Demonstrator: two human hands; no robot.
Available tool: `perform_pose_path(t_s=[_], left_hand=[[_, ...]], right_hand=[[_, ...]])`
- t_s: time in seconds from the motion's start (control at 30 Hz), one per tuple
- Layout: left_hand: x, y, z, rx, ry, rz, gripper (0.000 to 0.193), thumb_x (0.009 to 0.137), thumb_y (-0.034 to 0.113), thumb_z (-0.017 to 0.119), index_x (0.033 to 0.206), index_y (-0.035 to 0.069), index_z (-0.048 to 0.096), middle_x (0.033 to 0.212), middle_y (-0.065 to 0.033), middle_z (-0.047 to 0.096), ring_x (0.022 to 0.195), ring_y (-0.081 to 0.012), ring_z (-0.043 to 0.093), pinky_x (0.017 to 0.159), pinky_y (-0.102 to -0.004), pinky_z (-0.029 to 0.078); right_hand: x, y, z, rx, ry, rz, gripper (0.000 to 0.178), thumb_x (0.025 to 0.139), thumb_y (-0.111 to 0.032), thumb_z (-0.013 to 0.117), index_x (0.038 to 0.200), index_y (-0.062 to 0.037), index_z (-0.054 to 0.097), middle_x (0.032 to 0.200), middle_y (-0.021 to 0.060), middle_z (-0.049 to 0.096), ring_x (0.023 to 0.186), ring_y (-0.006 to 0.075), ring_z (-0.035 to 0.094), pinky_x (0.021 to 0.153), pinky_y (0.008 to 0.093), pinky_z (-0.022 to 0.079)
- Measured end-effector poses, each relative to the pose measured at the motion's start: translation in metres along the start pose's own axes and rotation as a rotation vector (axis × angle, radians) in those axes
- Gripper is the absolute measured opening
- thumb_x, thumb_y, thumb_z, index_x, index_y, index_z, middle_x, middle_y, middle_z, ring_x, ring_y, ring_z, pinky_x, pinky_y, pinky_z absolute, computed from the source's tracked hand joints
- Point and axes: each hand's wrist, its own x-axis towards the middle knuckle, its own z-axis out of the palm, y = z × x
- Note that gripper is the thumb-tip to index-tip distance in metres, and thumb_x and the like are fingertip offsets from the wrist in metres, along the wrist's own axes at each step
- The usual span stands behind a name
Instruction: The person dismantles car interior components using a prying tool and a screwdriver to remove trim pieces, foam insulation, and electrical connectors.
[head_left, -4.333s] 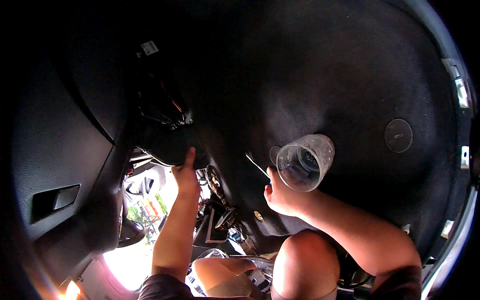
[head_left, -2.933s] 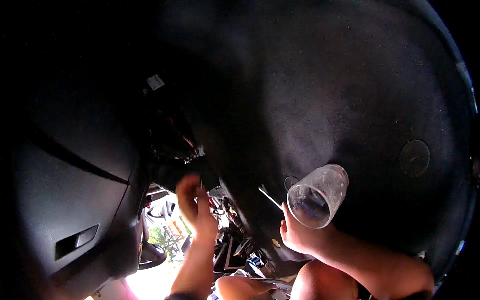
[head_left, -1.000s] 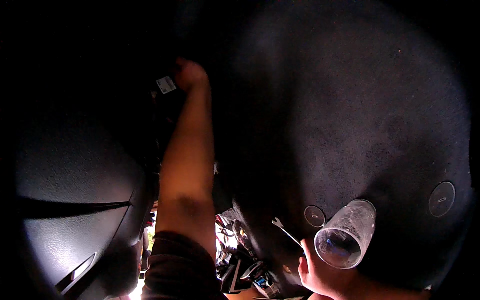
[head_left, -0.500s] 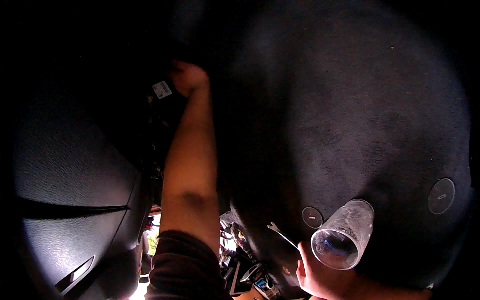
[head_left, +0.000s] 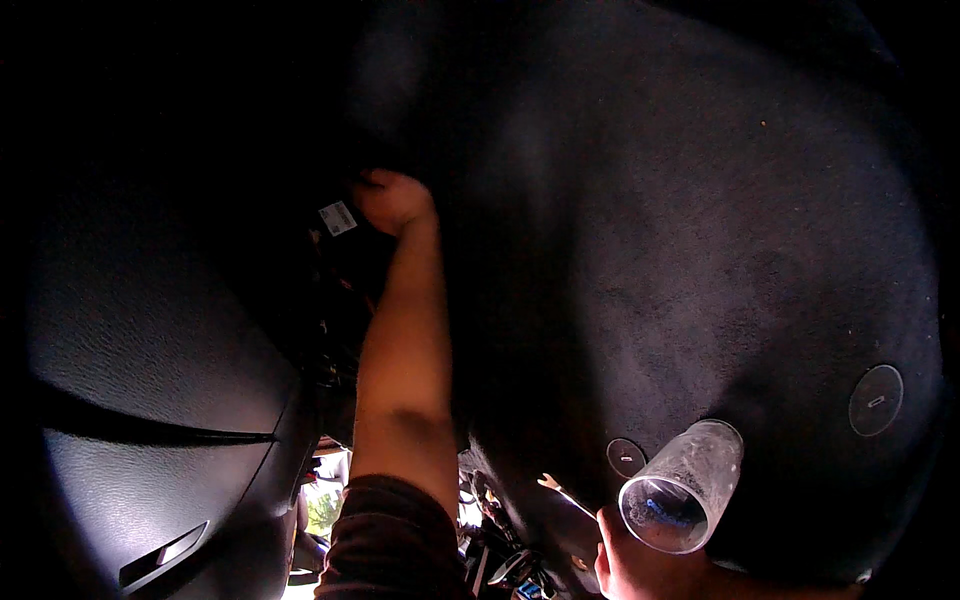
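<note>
My left hand (head_left: 396, 203) reaches far into a dark recess, beside a small white label (head_left: 338, 218). Its fingers look curled, but their tips fade into shadow, and what they grip is hidden. At the lower right, my right hand (head_left: 640, 562) is closed round a slim metal open-end wrench (head_left: 572, 499), whose forked end points up and left. A scuffed clear plastic cup (head_left: 700, 470) stands on the dark carpet, its mouth facing me. The cup covers part of my right hand; whether they touch I cannot tell.
Dark carpet (head_left: 690, 270) spreads across the right side, with a small round disc (head_left: 626, 457) and a larger one (head_left: 876, 400) set in it. A grained black panel (head_left: 150, 330) with a slot runs along the left. Wires and clutter (head_left: 515, 560) lie at the bottom middle.
The view has shifted, so most things, including my left hand and the label, sit lower in the picture. My left hand stays beside the label; my right still holds the wrench.
</note>
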Motion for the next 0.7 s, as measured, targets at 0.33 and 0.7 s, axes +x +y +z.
perform_pose_path(t_s=[0.33,0.7], left_hand=[[0.004,-0.014,0.001,0.076,0.168,0.71,0.07,0.102,0.021,0.046,0.171,0.008,0.035,0.175,-0.0214,0.034,0.159,-0.0452,0.036,0.132,-0.0561,0.028],[-0.007,0.013,-0.015,0.187,0.06,0.587,0.07,0.102,0.014,0.052,0.17,0.008,0.035,0.177,-0.0179,0.033,0.162,-0.0399,0.033,0.134,-0.0548,0.025]], right_hand=[[-0.002,-0.005,0.003,-0.012,-0.033,0.07,0.079,0.086,-0.024,0.08,0.155,-0.0026,0.05,0.146,0.0297,0.061,0.133,0.0488,0.061,0.116,0.0578,0.047],[0.013,0.012,0.0,-0.015,0.046,-0.178,0.039,0.087,-0.023,0.075,0.117,-0.0018,0.063,0.099,0.0185,0.071,0.091,0.0362,0.073,0.085,0.049,0.059]])
